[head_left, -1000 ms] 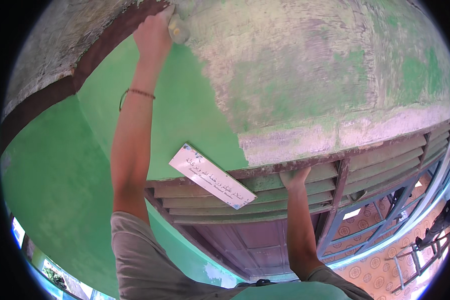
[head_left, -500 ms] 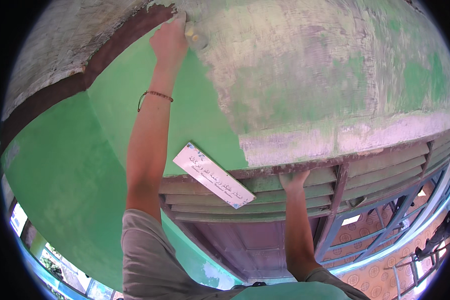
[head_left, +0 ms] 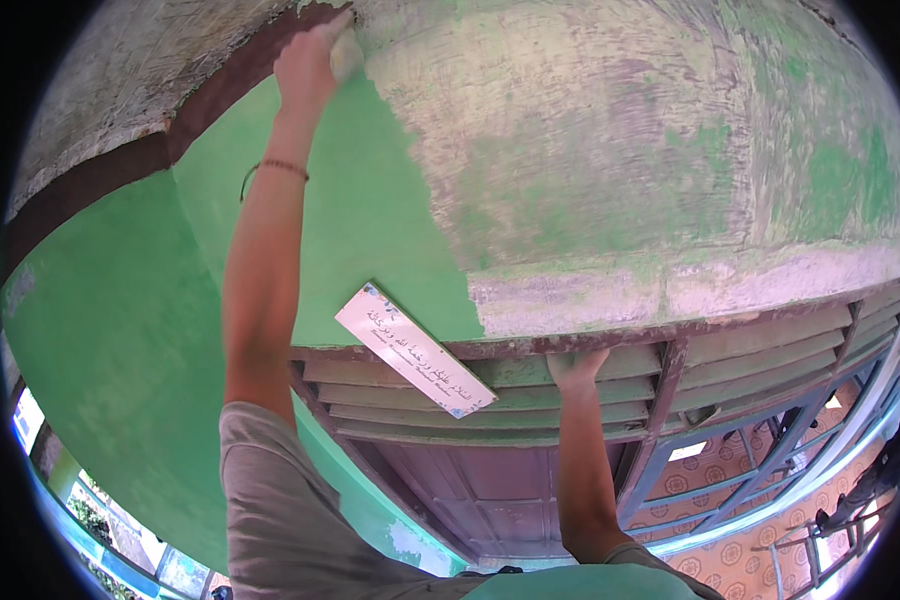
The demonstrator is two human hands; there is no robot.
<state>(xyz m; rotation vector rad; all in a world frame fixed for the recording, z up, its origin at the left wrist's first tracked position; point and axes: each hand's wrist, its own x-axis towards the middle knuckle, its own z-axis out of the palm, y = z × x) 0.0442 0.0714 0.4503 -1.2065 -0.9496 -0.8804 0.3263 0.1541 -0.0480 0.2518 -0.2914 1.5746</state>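
High up, at the edge between the dark brown band (head_left: 223,85) and the wall, my left hand (head_left: 305,70) is closed round a small pale, rounded piece (head_left: 347,57), smeared by motion, its kind unclear. It presses against or close to the wall, where smooth green paint (head_left: 360,190) meets scraped, patchy plaster (head_left: 580,110). Lower and to the right, my right hand (head_left: 576,370) has its fingers hooked over the brown wooden rail (head_left: 620,338) above the louvre slats (head_left: 610,390). The rail hides its fingertips.
A white sign (head_left: 415,348) with floral corners hangs tilted between my arms, across the rail. Below are a brown panelled door (head_left: 470,480) and blue-grey window bars (head_left: 715,490). Far below, to the right, lie a patterned tile floor (head_left: 735,555) and a dark-clad person (head_left: 880,465).
My left hand and its pale piece have shifted left and slightly up along the brown band. My right hand keeps its hold on the rail; the view has shifted slightly.
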